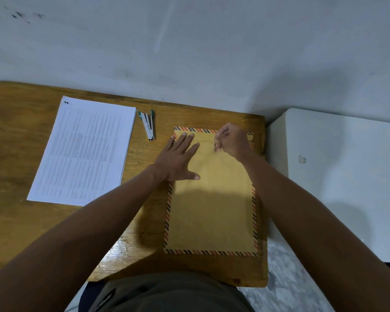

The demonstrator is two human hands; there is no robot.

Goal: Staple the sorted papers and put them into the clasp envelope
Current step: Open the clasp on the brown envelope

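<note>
A brown clasp envelope with a red and dark striped border lies flat on the right half of the wooden desk. My left hand presses flat on its upper left part, fingers spread. My right hand pinches the small metal clasp near the envelope's top edge. A stack of printed white papers lies to the left, apart from both hands. A white stapler with teal ends lies between the papers and the envelope.
The desk backs onto a grey wall. A white table stands beside the desk's right edge. Below, my lap and a speckled floor show.
</note>
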